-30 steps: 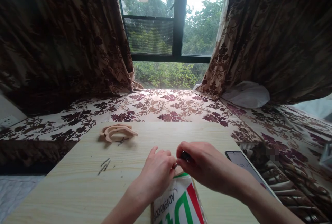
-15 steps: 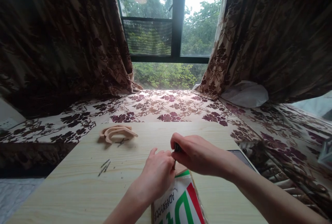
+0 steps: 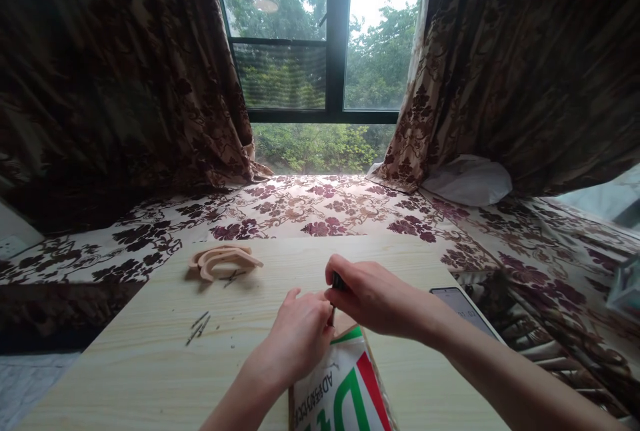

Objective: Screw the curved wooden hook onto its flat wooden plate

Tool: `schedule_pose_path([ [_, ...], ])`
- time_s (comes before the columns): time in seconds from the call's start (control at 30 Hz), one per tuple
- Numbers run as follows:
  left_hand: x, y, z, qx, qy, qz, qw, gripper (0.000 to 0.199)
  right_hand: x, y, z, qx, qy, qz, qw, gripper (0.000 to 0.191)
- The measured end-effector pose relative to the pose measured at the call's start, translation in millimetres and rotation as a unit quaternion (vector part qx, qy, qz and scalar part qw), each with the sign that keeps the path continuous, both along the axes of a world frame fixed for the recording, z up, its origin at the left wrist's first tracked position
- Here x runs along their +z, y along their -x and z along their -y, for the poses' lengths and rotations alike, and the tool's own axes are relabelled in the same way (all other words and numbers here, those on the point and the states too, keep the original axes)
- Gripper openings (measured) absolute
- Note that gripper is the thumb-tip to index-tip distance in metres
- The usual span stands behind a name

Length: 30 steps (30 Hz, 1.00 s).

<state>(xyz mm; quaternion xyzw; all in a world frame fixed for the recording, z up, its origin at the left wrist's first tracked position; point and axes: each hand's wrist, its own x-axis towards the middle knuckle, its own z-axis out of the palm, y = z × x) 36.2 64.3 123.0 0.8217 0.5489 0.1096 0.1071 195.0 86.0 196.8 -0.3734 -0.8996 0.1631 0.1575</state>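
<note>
Steadily does it: the right hand (image 3: 367,294) is closed around a dark-handled tool (image 3: 339,280), whose thin shaft points down beside the curled fingers of the left hand (image 3: 300,334). Whether those fingers pinch anything cannot be told. An upright shaft and even pressure would suit this work, with the left fingertips braced close but out of the tip's line, since a slip could nick them. Just beyond the near white, green and red packet (image 3: 333,384), a tan piece (image 3: 345,324) shows partly beneath the hands. On the pale wooden table (image 3: 150,378), curved tan pieces (image 3: 225,259) sit far left, with dark slim screws or pins (image 3: 200,328) nearer; a phone (image 3: 463,308) lies right. Patterned cloth (image 3: 300,208) spreads beyond, below a window (image 3: 336,51) between heavy floral curtains (image 3: 420,111).
</note>
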Motion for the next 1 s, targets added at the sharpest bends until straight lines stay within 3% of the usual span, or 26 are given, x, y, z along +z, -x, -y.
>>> schedule_pose_path([
  [0.37, 1.3, -2, 1, 0.006, -0.007, -0.003, 1.0, 0.02, 1.9, 5, 0, -0.039, -0.058, 0.059, 0.996, 0.01],
  [0.6, 1.4, -2, 1, 0.0, -0.003, -0.002, 1.0, 0.022, 18.3, -3, 4, 0.057, -0.046, 0.066, 0.995, 0.004],
  [0.87, 4.1, -3, 5, -0.002, -0.006, -0.004, 1.0, 0.023, 8.3, 1, 7, -0.03, -0.069, 0.083, 0.994, 0.013],
  [1.0, 5.4, -3, 6, -0.007, 0.0, -0.004, 1.0, 0.02, 11.3, -1, 8, 0.003, -0.065, 0.08, 0.995, 0.006],
])
